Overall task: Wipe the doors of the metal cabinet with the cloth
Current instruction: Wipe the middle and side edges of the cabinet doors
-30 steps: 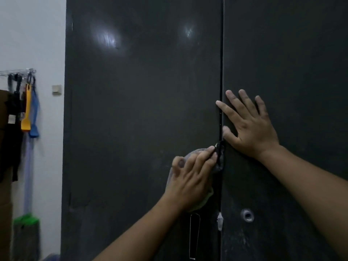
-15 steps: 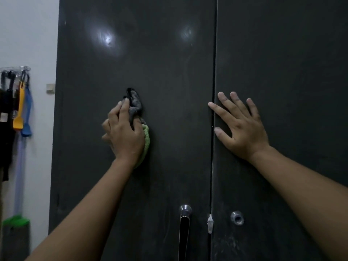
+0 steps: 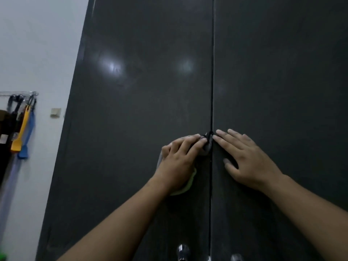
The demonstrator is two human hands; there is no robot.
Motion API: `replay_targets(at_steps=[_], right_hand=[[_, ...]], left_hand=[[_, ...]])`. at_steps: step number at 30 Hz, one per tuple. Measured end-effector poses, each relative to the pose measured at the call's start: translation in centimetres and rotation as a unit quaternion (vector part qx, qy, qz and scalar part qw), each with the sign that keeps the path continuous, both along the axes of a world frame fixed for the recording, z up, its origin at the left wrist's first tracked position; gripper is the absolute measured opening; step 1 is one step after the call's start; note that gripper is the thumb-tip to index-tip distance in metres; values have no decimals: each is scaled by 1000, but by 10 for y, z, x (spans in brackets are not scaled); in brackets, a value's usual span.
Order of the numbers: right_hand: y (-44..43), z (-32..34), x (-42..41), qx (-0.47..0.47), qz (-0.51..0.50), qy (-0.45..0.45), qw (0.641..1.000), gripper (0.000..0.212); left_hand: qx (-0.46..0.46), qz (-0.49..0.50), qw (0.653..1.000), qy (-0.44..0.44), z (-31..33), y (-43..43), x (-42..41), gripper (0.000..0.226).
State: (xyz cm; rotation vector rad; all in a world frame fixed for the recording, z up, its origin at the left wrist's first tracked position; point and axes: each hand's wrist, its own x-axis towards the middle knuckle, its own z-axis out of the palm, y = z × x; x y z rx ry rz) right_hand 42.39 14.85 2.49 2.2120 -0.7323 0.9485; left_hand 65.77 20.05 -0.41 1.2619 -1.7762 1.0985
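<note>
A tall dark metal cabinet fills the view, with a left door [image 3: 135, 129] and a right door [image 3: 282, 91] meeting at a vertical seam. My left hand [image 3: 178, 162] presses a grey and green cloth [image 3: 207, 147] flat against the left door, right beside the seam. Most of the cloth is hidden under that hand; a grey end sticks out by the fingertips and a green edge shows below the palm. My right hand [image 3: 246, 161] lies flat with spread fingers on the right door, its fingertips close to the cloth.
A chrome door handle [image 3: 183, 252] and a round lock [image 3: 236, 258] sit at the bottom edge. On the white wall at left hang an orange tool [image 3: 20, 132] and a blue tool [image 3: 28, 136] from a rack, near a small wall switch [image 3: 55, 112].
My left hand has swept the cloth from the middle of the left door rightward to the seam. My right hand has stayed flat on the right door. The view has tilted upward.
</note>
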Motion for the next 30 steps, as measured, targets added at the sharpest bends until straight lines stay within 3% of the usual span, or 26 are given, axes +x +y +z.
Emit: replay_targets(at_steps=[2, 5, 9, 13, 23, 30], right_hand=[[2, 13, -7, -4, -63, 47, 997, 74], [5, 20, -10, 25, -117, 58, 991, 83], [5, 7, 2, 47, -102, 10, 994, 89], [4, 6, 3, 53, -77, -11, 996, 88], [10, 11, -2, 79, -49, -9, 996, 78], [27, 21, -20, 133, -3, -2, 991, 78]], left_hand=[[-13, -1, 1000, -14, 25, 3, 6, 69], [-70, 5, 996, 53, 84, 1, 11, 65], [-135, 8, 979, 151, 167, -2, 9, 65], [-110, -5, 976, 186, 211, -5, -16, 70], [-26, -71, 997, -19, 146, -7, -41, 54], [27, -59, 998, -7, 73, 6, -25, 65]])
